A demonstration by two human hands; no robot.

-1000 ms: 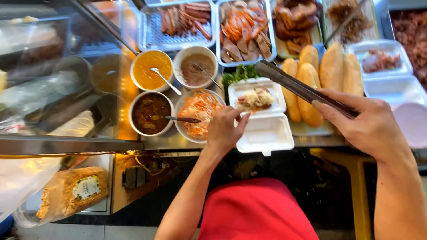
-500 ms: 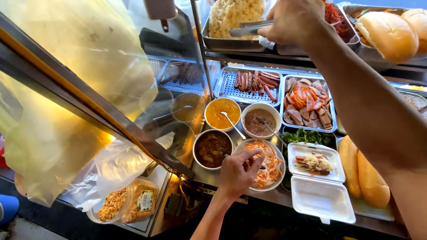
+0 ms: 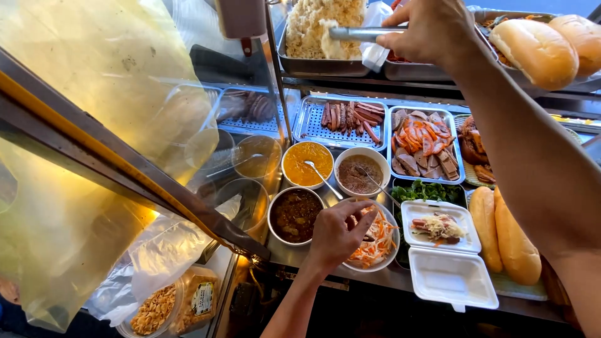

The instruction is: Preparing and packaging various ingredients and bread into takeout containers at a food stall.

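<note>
Right hand point(image 3: 432, 28) is up at the top shelf, grip closed around a pair of metal tongs point(image 3: 360, 34) held level, tips reaching into the steel tray of pale shredded stuff point(image 3: 325, 25), likely dried meat floss, though the view is too cropped to be sure. Tongs keep the fingers out of the food and give reach over the tray wall. Left hand point(image 3: 338, 235) is low, over the bowl of shredded carrot and white pickle point(image 3: 375, 241), fingers pinched together on a small utensil handle lying in the bowl; can't tell if it's a fork or spoon. Open white foam box point(image 3: 447, 250) sits just right of that bowl on the desk, lid folded toward the person, a small heap of filling already in the far half, so it's within short reach of every topping. Around it: orange sauce bowl point(image 3: 307, 164) with a spoon, brown paste bowl point(image 3: 360, 173), dark sauce bowl point(image 3: 295, 215), greens point(image 3: 426, 191), tray of sausage strips point(image 3: 347, 119), tray of sliced meats point(image 3: 424, 144). Long bread rolls point(image 3: 504, 231) lie right of the box, more rolls point(image 3: 538, 47) on the top shelf. Plastic sheet point(image 3: 94, 125) hangs on the left side, screening the cart.
</note>
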